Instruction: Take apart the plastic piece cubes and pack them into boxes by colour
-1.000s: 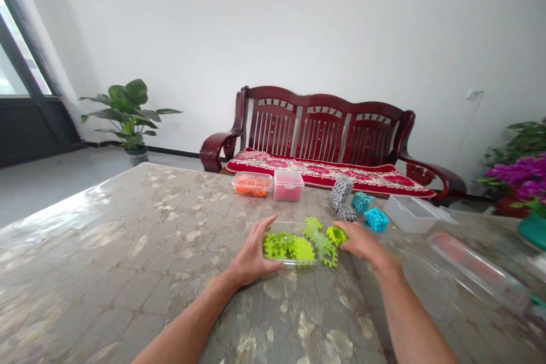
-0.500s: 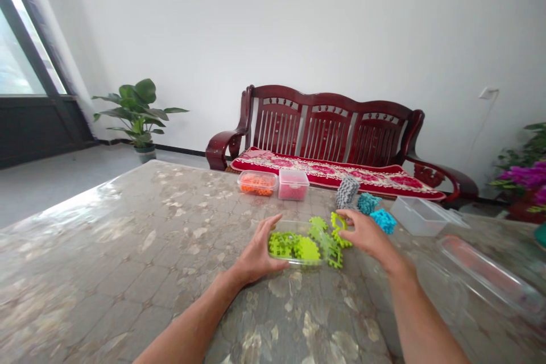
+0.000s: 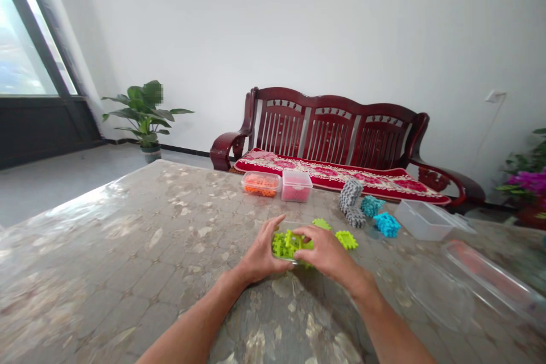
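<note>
Steadying the clear tub (image 3: 286, 225), left grip (image 3: 260, 254) clasped round it, right grip (image 3: 325, 252) closed on green pieces (image 3: 284, 242) inside.

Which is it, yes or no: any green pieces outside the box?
Yes, two green pieces lie on the table beyond the right hand, outside the box.

I sit in a home living room: a carved red wooden sofa (image 3: 341, 148) with a floral cushion, potted plants (image 3: 145, 114), a large window (image 3: 25, 51) and a marble-patterned table (image 3: 128, 250)
</note>
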`<state>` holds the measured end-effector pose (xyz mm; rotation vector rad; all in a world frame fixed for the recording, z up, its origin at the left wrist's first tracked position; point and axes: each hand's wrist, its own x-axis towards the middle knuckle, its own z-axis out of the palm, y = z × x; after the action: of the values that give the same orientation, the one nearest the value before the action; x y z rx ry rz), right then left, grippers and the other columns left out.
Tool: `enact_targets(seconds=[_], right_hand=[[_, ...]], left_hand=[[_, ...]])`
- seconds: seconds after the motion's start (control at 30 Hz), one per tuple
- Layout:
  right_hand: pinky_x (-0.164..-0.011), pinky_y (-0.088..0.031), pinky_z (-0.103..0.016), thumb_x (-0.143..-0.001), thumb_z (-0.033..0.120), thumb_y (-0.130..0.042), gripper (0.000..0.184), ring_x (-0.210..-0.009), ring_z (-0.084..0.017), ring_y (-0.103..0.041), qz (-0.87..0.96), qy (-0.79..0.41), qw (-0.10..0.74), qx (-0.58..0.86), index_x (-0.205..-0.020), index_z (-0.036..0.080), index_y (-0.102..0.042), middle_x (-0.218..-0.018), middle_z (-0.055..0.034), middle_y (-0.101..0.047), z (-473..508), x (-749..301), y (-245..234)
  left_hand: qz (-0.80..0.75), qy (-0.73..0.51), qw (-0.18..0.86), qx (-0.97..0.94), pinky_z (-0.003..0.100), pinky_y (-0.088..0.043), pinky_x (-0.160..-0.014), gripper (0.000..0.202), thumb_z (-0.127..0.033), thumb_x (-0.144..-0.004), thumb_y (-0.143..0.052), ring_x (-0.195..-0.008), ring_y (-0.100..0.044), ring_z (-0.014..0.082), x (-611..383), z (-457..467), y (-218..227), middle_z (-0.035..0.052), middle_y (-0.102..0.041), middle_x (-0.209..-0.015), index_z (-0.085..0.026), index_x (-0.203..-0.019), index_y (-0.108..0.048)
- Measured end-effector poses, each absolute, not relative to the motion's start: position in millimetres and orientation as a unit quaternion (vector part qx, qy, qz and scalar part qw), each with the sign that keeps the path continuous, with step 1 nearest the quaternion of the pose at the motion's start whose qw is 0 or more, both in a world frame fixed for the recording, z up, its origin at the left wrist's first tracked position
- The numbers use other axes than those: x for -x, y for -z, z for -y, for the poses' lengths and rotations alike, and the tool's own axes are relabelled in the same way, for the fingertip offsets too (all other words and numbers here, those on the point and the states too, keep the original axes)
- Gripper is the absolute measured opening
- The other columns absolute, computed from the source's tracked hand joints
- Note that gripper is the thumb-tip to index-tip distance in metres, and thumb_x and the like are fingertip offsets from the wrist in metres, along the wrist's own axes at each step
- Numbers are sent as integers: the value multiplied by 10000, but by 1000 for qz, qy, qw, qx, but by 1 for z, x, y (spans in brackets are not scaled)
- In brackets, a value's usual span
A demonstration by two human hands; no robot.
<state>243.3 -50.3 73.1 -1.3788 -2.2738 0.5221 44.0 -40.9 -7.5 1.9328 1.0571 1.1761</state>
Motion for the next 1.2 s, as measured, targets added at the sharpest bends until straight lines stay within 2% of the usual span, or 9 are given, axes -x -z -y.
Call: enact_targets(seconds=[0.13, 0.3, 0.47, 0.67, 0.73, 0.8, 0.9, 1.03, 1.2], right_hand=[[-858, -484, -307, -781, 213, -645, 328, -939, -203, -666, 824, -224, 229, 467, -1097, 201, -734, -1062, -66, -745, 51, -238, -67], [-892, -471, -322, -855, 214, -570, 245, -949, -201, -675, 837, -218, 230, 446, -1002, 232, -765, -1006, -39, -767, 53, -237, -65], [-909, -474, -336, -858, 216, -558, 244, -959, -205, -673, 844, -205, 227, 440, -980, 243, -768, -998, -31, -773, 51, -236, -64], [-906, -510, -340, -859, 241, -517, 289, -978, -204, -690, 760, -181, 299, 549, -1046, 230, -737, -1075, -45, -757, 23, -287, -72], [-929, -505, -338, -808, 194, -545, 345, -1031, -213, -679, 751, -168, 246, 589, -1107, 219, -716, -1146, -58, -735, 13, -316, -68], [-978, -478, -362, -711, 129, -595, 482, -1127, -252, -641, 750, -126, 192, 620, -1182, 188, -683, -1231, -91, -696, 7, -343, -59], [-968, -479, -367, -655, 120, -642, 550, -1112, -266, -642, 756, -114, 133, 630, -1198, 204, -672, -1198, -85, -708, 3, -369, -43], [-949, -475, -344, -640, 117, -654, 519, -1102, -256, -641, 776, -124, 116, 608, -1138, 260, -693, -1139, -43, -728, -2, -378, -27], [-936, -473, -337, -632, 139, -683, 536, -1110, -260, -634, 760, -119, 105, 631, -1160, 232, -678, -1146, -62, -722, -11, -382, -22]], left_hand=[[-397, -447, 318, -736, 523, -396, -1102, 1051, -204, -582, -835, -1302, -459, 344, -43, 41, 8, 136, -400, -1451, -232, -1490, -305], [-397, -443, 319, -738, 529, -398, -1099, 1072, -221, -571, -849, -1301, -459, 348, -43, 40, 8, 134, -402, -1450, -237, -1493, -303], [-396, -445, 316, -739, 527, -413, -1088, 1067, -233, -580, -852, -1292, -465, 336, -43, 40, 7, 134, -408, -1442, -243, -1495, -304], [-400, -440, 318, -738, 515, -422, -1082, 1055, -172, -575, -830, -1277, -477, 313, -43, 42, 4, 128, -404, -1448, -252, -1488, -307], [-403, -437, 319, -738, 516, -421, -1084, 1051, -153, -573, -819, -1270, -481, 308, -43, 42, 4, 128, -408, -1444, -248, -1485, -306], [-405, -434, 318, -739, 517, -425, -1081, 1045, -159, -577, -816, -1267, -485, 308, -43, 42, 4, 129, -411, -1441, -245, -1485, -307], [-408, -434, 316, -739, 514, -434, -1075, 1033, -178, -588, -815, -1265, -488, 306, -42, 42, 4, 122, -413, -1442, -253, -1486, -310], [-408, -435, 318, -737, 515, -431, -1076, 1037, -175, -584, -812, -1269, -487, 316, -42, 42, 4, 118, -414, -1443, -255, -1487, -309], [-408, -435, 320, -736, 523, -421, -1084, 1031, -182, -582, -816, -1268, -486, 324, -42, 42, 4, 116, -417, -1442, -253, -1482, -318]])
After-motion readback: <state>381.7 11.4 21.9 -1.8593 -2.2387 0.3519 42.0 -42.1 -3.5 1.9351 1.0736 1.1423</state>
